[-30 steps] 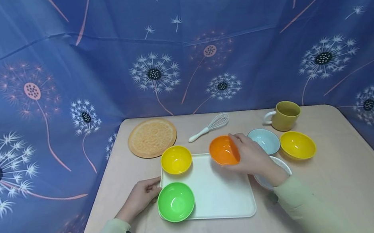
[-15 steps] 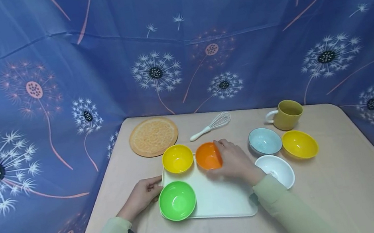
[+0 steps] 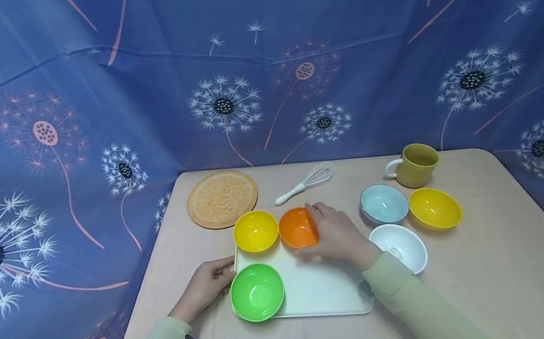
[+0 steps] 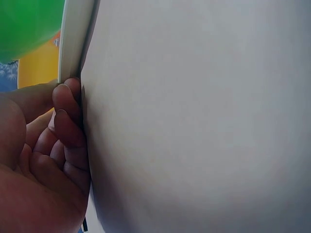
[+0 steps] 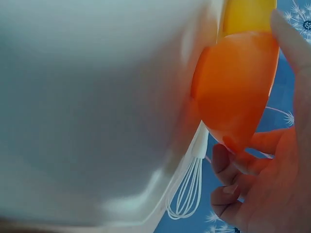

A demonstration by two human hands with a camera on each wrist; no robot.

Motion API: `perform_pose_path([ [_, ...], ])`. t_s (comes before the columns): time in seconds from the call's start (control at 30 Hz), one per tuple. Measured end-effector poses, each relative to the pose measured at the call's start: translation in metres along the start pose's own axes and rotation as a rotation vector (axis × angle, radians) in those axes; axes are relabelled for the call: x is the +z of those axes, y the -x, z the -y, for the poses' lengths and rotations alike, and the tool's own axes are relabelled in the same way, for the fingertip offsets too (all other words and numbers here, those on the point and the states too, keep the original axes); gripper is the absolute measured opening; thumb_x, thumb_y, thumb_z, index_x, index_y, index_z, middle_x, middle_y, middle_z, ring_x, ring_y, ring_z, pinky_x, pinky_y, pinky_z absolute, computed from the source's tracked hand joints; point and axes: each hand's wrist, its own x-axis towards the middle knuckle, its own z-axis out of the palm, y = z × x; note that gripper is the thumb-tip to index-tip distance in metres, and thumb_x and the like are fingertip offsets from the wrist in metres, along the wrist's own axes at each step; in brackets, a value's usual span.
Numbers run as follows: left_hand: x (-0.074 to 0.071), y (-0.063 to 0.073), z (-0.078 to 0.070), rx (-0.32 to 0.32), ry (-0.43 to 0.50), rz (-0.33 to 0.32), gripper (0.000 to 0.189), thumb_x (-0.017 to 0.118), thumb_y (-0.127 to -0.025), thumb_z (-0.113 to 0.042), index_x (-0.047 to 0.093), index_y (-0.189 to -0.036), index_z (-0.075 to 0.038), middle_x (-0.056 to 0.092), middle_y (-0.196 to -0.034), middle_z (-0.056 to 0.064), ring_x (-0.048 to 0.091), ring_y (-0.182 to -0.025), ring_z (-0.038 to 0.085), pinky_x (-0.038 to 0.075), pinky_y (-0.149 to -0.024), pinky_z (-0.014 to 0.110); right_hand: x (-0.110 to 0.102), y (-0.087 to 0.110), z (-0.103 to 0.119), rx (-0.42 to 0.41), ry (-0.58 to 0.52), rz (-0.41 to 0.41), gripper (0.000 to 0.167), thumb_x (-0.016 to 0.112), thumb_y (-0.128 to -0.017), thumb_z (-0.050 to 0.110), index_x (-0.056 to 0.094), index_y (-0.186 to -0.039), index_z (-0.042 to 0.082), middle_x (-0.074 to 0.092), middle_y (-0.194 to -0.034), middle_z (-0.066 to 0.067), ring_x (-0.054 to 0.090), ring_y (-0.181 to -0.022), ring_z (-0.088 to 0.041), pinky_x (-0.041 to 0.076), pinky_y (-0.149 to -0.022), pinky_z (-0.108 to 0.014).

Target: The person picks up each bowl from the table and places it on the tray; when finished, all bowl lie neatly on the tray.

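Observation:
My right hand (image 3: 337, 236) holds an orange bowl (image 3: 295, 229) by its right side, at the back of a white tray (image 3: 316, 289). The right wrist view shows the orange bowl (image 5: 235, 87) close to the tray surface, with fingers round its side. A yellow bowl (image 3: 256, 231) stands at the tray's back left corner, right beside the orange one. At the front left corner sits a green bowl (image 3: 257, 293). My left hand (image 3: 206, 287) pinches the tray's left edge between those two; its curled fingers (image 4: 68, 128) show against the tray rim (image 4: 75, 43).
A pizza-like round board (image 3: 222, 199) and a white whisk (image 3: 305, 182) lie behind the tray. To the right stand a light blue bowl (image 3: 384, 204), a white bowl (image 3: 402, 247), another yellow bowl (image 3: 435, 208) and a mustard mug (image 3: 415, 165). Patterned blue cloth (image 3: 258, 78) hangs behind the table.
My right hand has carried the orange bowl leftward along the tray's back edge, up to the yellow bowl. The white bowl is now uncovered. My left hand stays at the tray edge.

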Motion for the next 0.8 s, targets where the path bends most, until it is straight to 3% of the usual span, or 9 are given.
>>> perform_pose_path([
  [0.17, 0.0, -0.001, 0.0, -0.007, -0.001, -0.005, 0.047, 0.072, -0.1, -0.014, 0.063, -0.146, -0.013, 0.064, -0.075, 0.003, 0.058, -0.063, 0.017, 0.048, -0.055, 0.027, -0.011, 0.006, -0.006, 0.011, 0.004, -0.008, 0.13, 0.077, -0.068, 0.084, 0.033, -0.164, 0.008, 0.047, -0.152, -0.018, 0.051, -0.13, -0.039, 0.041, -0.107, -0.061],
  [0.33, 0.001, 0.001, -0.001, -0.006, 0.006, -0.004, 0.047, 0.072, -0.099, -0.014, 0.063, -0.146, -0.012, 0.064, -0.075, 0.003, 0.058, -0.064, 0.017, 0.048, -0.056, 0.026, -0.037, 0.02, -0.027, 0.034, 0.008, -0.021, 0.136, 0.072, -0.065, 0.091, 0.029, -0.165, 0.01, 0.041, -0.157, -0.022, 0.048, -0.133, -0.047, 0.039, -0.108, -0.066],
  [0.57, 0.002, 0.001, -0.002, 0.001, 0.023, -0.004, 0.048, 0.072, -0.099, -0.013, 0.062, -0.146, -0.011, 0.063, -0.075, 0.003, 0.059, -0.067, 0.017, 0.052, -0.059, 0.026, -0.078, 0.043, -0.083, 0.103, 0.02, -0.082, 0.137, 0.065, -0.068, 0.094, 0.027, -0.165, 0.006, 0.034, -0.159, -0.03, 0.043, -0.136, -0.055, 0.036, -0.107, -0.073],
  [0.8, 0.002, 0.002, -0.003, -0.001, 0.01, 0.002, 0.048, 0.073, -0.099, -0.013, 0.062, -0.146, -0.009, 0.063, -0.076, 0.002, 0.058, -0.066, 0.017, 0.051, -0.059, 0.025, -0.104, 0.073, -0.147, 0.151, 0.0, -0.168, 0.119, 0.075, -0.072, 0.083, 0.039, -0.159, 0.01, 0.037, -0.155, -0.028, 0.042, -0.132, -0.056, 0.036, -0.099, -0.078],
])
